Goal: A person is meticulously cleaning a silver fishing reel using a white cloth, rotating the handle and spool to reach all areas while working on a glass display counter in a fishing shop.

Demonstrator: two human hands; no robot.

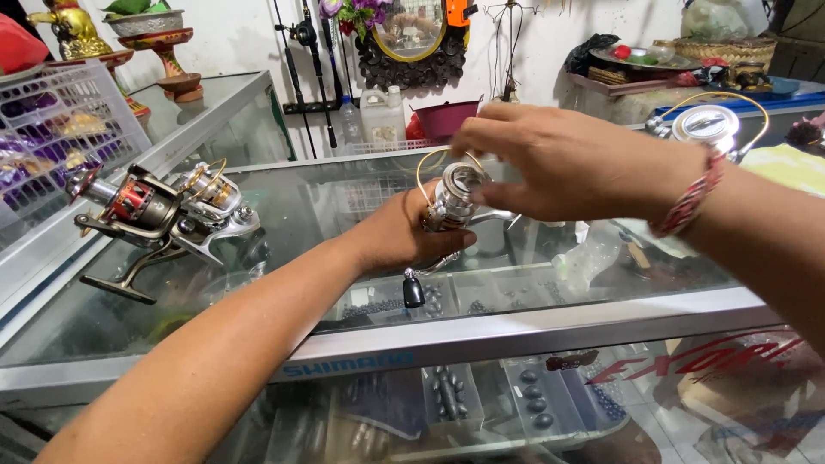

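Upright, spool-end up — silver reel (449, 206) in left hand (397, 236) grip, right hand (550, 159) fingertips pinching its top.

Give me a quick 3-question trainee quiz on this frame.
1. True or false: the left hand grips the silver fishing reel.
2. Which hand wears the red-and-white bracelet? A left, B right
3. How many spare reels lie on the glass counter at left?

Key: 1 true; the right hand meets the reel's top. 2 B. 3 two.
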